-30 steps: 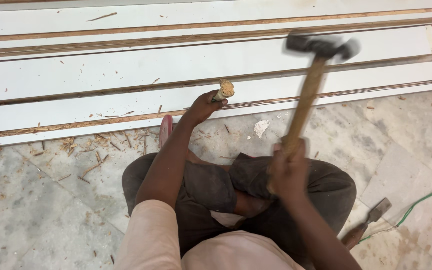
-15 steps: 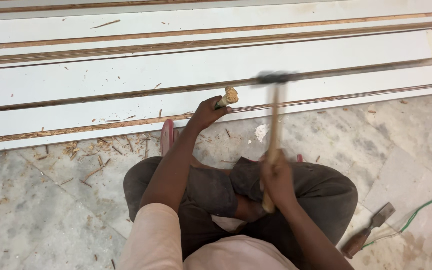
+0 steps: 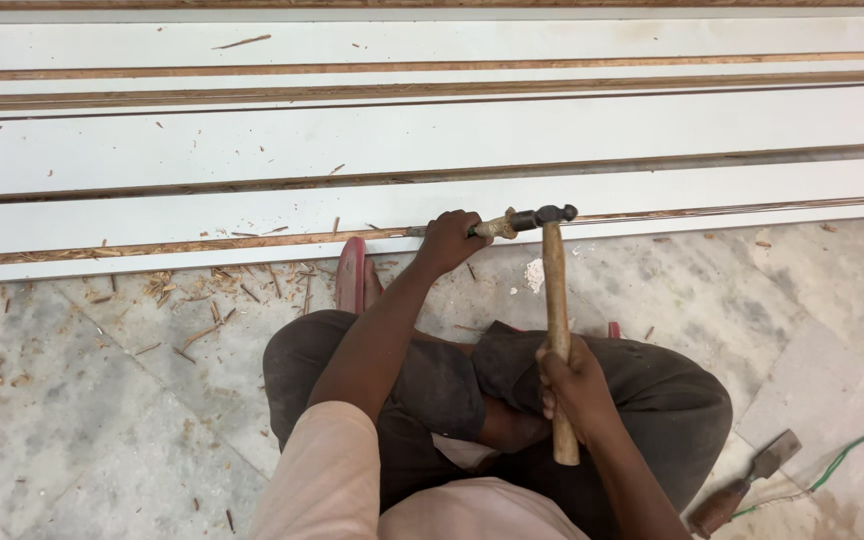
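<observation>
Head view, looking down at my own lap on the stone floor (image 3: 72, 420); my left hand (image 3: 449, 240) at frame centre is clenched around a wooden-handled chisel (image 3: 497, 226), blade laid nearly flat and aimed left along the brown groove at the near edge of the white boards (image 3: 452, 135); held that low so the tip stays in the groove, I judge; my right hand (image 3: 574, 385), lower centre right, is closed tight on the lower end of the hammer (image 3: 555, 300), whose handle runs up the frame so the metal head sits against the chisel butt; grip far down the handle for swing, I'd say; boards lie as long strips across the whole upper half, near edge just past my knees; red sandal (image 3: 352, 275) touches that edge left of the chisel hand; wood chips (image 3: 192, 290) litter the floor at centre left; open floor on the left and at right; second chisel (image 3: 742, 485) lies lower right beside a green wire (image 3: 852, 450), well apart from both hands; the hammer side has little room, since my dark trousers (image 3: 652, 400) crowd under it.
</observation>
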